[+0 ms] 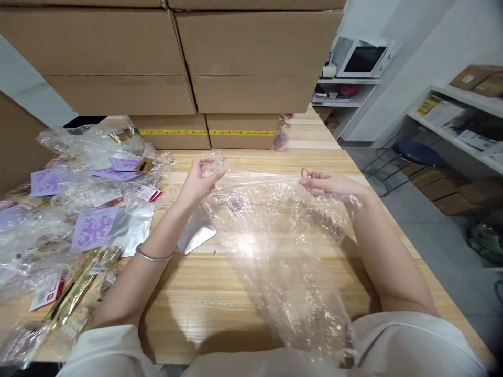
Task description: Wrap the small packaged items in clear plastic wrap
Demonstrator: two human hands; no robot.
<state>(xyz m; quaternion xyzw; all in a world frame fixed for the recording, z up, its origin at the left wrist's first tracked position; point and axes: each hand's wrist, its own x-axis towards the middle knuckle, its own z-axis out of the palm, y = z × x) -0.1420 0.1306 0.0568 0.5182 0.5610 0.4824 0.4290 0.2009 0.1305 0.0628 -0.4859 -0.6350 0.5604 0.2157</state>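
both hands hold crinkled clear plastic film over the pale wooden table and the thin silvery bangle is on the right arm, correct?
Wrong arm: the head view shows the thin silvery bangle on the left arm. The left hand and right hand do hold the crinkled clear plastic film over the pale wooden table.

A plain off-white top (236, 365) with loose short sleeves (416, 340), and a thin, rounded, silvery bangle (151, 257) around the left forearm (168, 230)
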